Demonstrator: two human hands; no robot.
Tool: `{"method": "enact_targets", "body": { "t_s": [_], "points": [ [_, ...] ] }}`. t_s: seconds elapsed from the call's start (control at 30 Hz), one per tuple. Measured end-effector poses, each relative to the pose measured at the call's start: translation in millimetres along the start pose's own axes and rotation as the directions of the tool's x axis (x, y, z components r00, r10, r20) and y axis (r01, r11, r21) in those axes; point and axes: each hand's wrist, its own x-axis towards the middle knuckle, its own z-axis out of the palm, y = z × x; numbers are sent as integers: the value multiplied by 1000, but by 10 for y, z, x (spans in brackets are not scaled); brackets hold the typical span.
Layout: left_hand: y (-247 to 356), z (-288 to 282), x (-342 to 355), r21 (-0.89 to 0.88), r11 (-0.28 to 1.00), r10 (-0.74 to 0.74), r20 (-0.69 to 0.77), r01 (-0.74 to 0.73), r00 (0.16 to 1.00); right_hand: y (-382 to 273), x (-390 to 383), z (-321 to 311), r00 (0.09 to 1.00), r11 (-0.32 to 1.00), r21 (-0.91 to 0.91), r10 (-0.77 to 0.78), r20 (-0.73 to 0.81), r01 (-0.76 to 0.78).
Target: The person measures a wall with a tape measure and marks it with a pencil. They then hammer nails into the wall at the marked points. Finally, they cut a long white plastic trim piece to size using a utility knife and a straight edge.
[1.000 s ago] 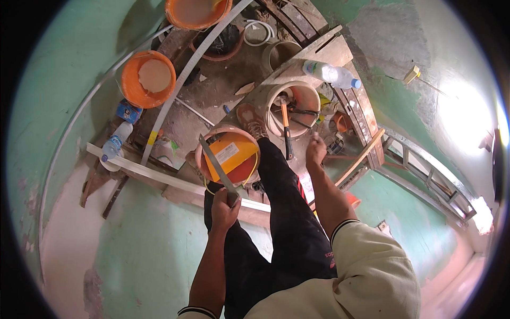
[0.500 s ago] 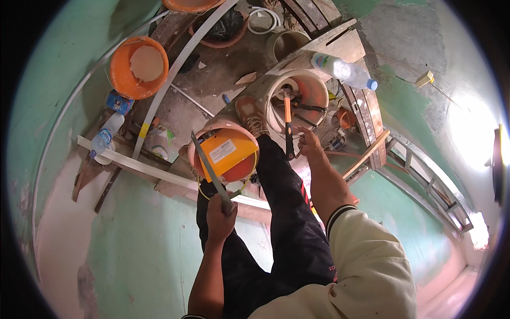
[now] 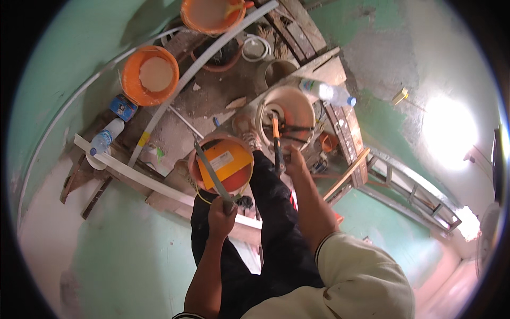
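My left hand [image 3: 221, 218] is closed around the lower end of a long, flat grey blade [image 3: 211, 173]. The blade slants up across a reddish bucket [image 3: 195, 169] between my legs, and a yellow-orange flat piece with a white label [image 3: 227, 164] lies in that bucket. To the right stands a pale bucket [image 3: 302, 97] with several tools inside. Out of it, over the near rim, sticks a tool with an orange and black handle [image 3: 276, 139]. Just beside this handle is my right hand [image 3: 293, 161], its fingers curled near the bucket; what they grip is hidden.
An orange bucket [image 3: 151, 90] with pale material stands far left, another orange bucket [image 3: 212, 15] behind it. Plastic bottles [image 3: 108, 136] lie on wooden planks. A long white strip [image 3: 141, 181] crosses before my legs. On the right are a ladder [image 3: 409, 191] and a bright lamp [image 3: 451, 127].
My view has shifted, so the buckets on the floor appear lower and the right side has moved left. Both hands keep nearly the same places beside the two near buckets.
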Motion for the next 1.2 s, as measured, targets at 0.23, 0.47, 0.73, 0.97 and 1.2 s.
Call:
{"method": "enact_targets", "body": {
  "t_s": [0.23, 0.47, 0.73, 0.97, 1.2],
  "points": [
    [103, -417, -452, -156, 987, -41, 16, 43, 999, -264, -1622, 1196, 971, 995, 55, 72, 228, -87],
    [299, -444, -480, -238, 963, -146, -60, 128, 988, -1346, -817, 2319, 897, 938, -67, -302, 322, 339],
    [291, 428, 211, -508, 844, -371, -325, 170, 870, -3458, 1369, 3322, 900, 910, 150, -408, 152, 386],
    [433, 1084, 691, -570, 794, -488, -387, 213, 782, -4143, 2054, 3094, 906, 913, -69, -386, 172, 402],
    [639, 834, 652, -401, 846, -493, -336, 352, 803, -3993, 2418, 2559, 787, 998, -58, 17, 617, 24]
  ]
}}
